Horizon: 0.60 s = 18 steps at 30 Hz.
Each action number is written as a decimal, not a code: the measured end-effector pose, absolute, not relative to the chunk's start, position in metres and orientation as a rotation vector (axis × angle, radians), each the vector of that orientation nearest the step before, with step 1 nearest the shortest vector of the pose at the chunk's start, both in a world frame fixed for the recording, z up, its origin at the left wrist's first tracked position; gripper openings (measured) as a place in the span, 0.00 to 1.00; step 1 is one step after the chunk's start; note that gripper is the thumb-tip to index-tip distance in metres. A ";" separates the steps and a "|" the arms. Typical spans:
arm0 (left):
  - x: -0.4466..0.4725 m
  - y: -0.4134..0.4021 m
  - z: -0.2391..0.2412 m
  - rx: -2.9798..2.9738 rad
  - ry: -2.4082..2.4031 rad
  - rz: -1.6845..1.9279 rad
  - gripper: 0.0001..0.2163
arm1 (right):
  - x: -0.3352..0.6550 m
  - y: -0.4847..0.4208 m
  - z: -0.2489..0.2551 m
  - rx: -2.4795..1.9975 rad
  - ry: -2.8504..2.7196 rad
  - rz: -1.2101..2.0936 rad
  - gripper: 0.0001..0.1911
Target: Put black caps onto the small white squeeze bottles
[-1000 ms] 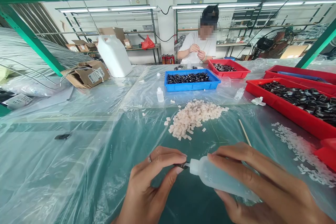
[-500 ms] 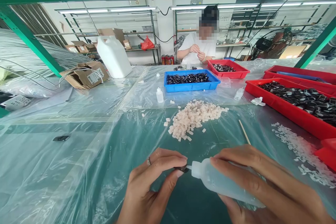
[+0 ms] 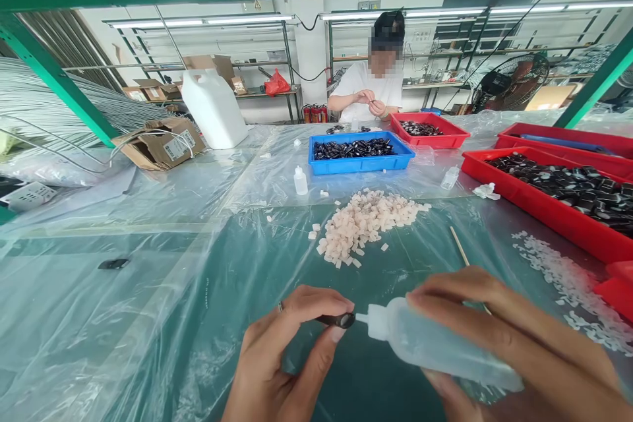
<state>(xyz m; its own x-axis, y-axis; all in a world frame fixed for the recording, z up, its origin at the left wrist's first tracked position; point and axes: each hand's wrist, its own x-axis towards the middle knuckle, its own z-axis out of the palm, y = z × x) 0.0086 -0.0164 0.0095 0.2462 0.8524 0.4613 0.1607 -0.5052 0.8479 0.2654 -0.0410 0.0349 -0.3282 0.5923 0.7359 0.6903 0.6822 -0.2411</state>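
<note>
My left hand (image 3: pixel 281 356) pinches a small black part (image 3: pixel 336 320) between thumb and forefinger, low in the middle of the view. A ring sits on one of its fingers. My right hand (image 3: pixel 514 356) is wrapped round a translucent squeeze bottle (image 3: pixel 435 346) lying nearly level, its white nozzle touching the black part. Just beyond the hands lies a heap of small pale pieces (image 3: pixel 363 221) on the plastic-covered green table (image 3: pixel 148 290). A thin wooden stick (image 3: pixel 461 248) lies to the right of the heap.
A blue tray (image 3: pixel 361 159) and red trays (image 3: pixel 534 201) hold black parts. Two small bottles (image 3: pixel 300 180) stand near them. White granules (image 3: pixel 568 283) lie at right. A lone black part (image 3: pixel 113 264) lies at left. A person (image 3: pixel 368 89) works opposite. White jug (image 3: pixel 212 109) and cardboard box (image 3: pixel 161 142) stand far left.
Both hands have slid slightly lower and to the right. The black part now shows more clearly at the bottle's nozzle. The person opposite has shifted a little.
</note>
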 end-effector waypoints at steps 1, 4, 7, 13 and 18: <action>0.011 -0.019 0.012 1.797 0.967 1.324 0.12 | 0.265 -0.038 0.037 -0.965 -2.015 -0.102 0.22; 0.016 -0.026 0.020 1.716 1.086 1.330 0.07 | 0.263 -0.031 0.042 -0.941 -1.958 -0.069 0.19; 0.018 -0.029 0.027 1.651 1.118 1.241 0.15 | 0.261 -0.027 0.045 -0.946 -1.935 -0.109 0.17; 0.017 -0.020 0.022 1.353 0.934 1.177 0.11 | 0.262 -0.025 0.045 -0.939 -1.944 -0.117 0.18; 0.013 -0.010 0.021 1.231 0.818 1.217 0.07 | 0.263 -0.031 0.039 -0.893 -2.017 -0.090 0.20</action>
